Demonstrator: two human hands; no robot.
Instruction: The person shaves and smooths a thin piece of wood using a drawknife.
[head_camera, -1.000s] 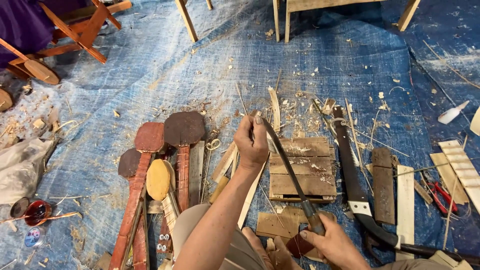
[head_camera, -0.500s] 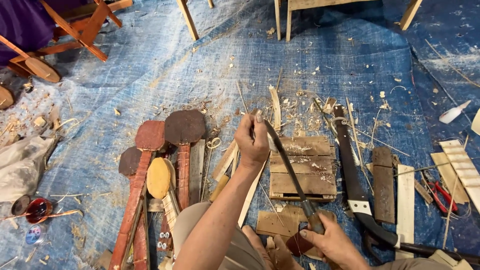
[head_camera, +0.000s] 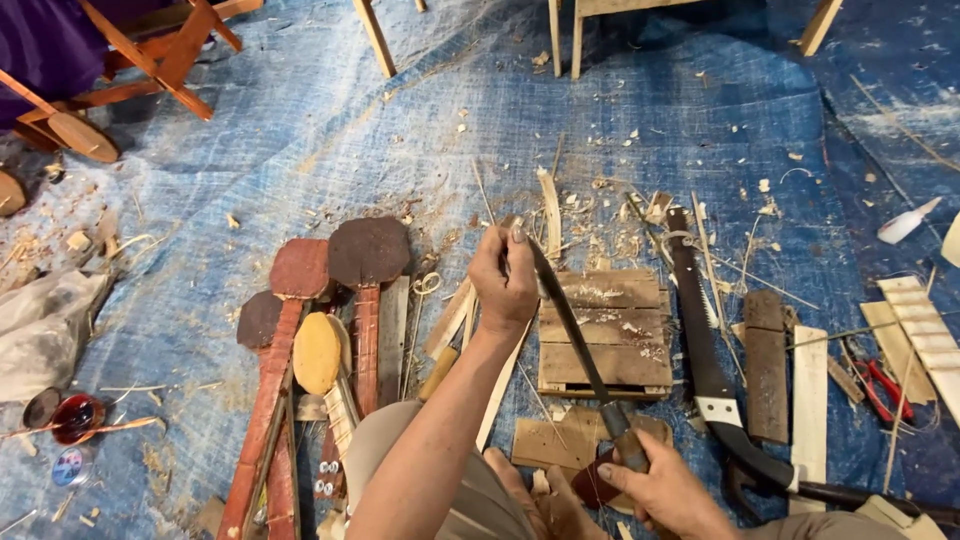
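My left hand (head_camera: 503, 283) is closed around a thin wooden stick, held upright above the floor. My right hand (head_camera: 660, 490) grips the handle of a long dark knife (head_camera: 565, 315), whose blade slants up to the stick near my left thumb. Below the blade lies a small slatted wooden block (head_camera: 603, 330). My knee and foot show at the bottom edge.
Several paddle-shaped wooden pieces (head_camera: 300, 330) lie at the left on the blue tarp (head_camera: 330, 130). A hand saw (head_camera: 705, 350), flat wood strips (head_camera: 808, 400) and red pliers (head_camera: 880, 385) lie at the right. Shavings are scattered around. A red bowl (head_camera: 75, 415) sits at the far left; wooden furniture legs stand at the top.
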